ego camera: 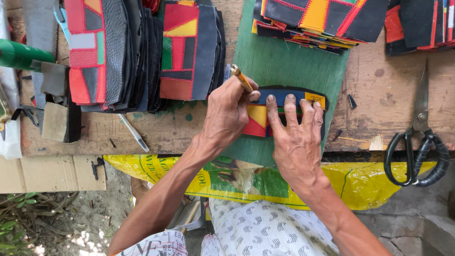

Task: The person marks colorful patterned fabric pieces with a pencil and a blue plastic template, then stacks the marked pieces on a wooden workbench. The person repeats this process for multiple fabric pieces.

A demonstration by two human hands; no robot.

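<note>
Left hand pinches pencil; right hand flat, fingers spread, pinning patchwork piece on green board. Risk: piece slips, line wanders.

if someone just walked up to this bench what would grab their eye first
Most likely the two hands at the middle: the left hand grips a yellow pencil while the right hand presses flat on a curved patchwork piece lying on a green board. Behind them stand bright stacks of patchwork panels, and black-handled scissors lie at the right.
</note>
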